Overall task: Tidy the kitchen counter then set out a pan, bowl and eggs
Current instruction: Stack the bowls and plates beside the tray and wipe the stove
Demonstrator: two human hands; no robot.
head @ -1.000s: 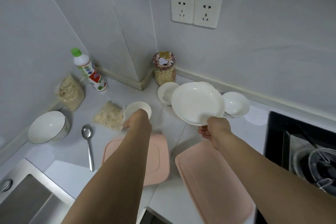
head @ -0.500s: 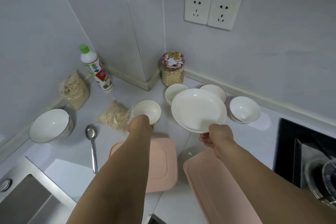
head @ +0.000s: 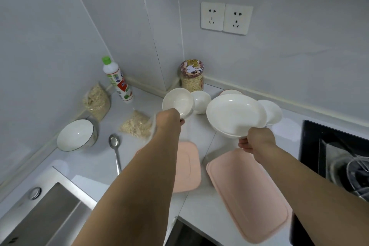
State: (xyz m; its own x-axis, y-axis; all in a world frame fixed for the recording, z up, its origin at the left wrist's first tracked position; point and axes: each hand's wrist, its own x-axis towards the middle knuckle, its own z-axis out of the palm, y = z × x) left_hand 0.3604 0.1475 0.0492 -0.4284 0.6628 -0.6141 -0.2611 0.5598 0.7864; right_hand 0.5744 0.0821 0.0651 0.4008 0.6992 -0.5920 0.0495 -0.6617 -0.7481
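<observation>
White plate (head: 232, 115); pink lids (head: 247, 193).

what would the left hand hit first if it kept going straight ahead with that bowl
Probably the small white bowl standing on the counter just beyond the white bowl that the left hand holds; the cartoon-lidded jar stands behind it. Depth is unclear, and the held bowl may pass above.

Grey counter (head: 95, 158) w/ spoon (head: 115, 149), rimmed bowl (head: 75, 135), pink lids (head: 247, 193).

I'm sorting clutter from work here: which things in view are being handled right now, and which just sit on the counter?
In hand: small white bowl in left hand; white plate in right hand.

Lying about: spoon, dish soap bottle, cartoon jar, rimmed bowl, pink lids.
</observation>
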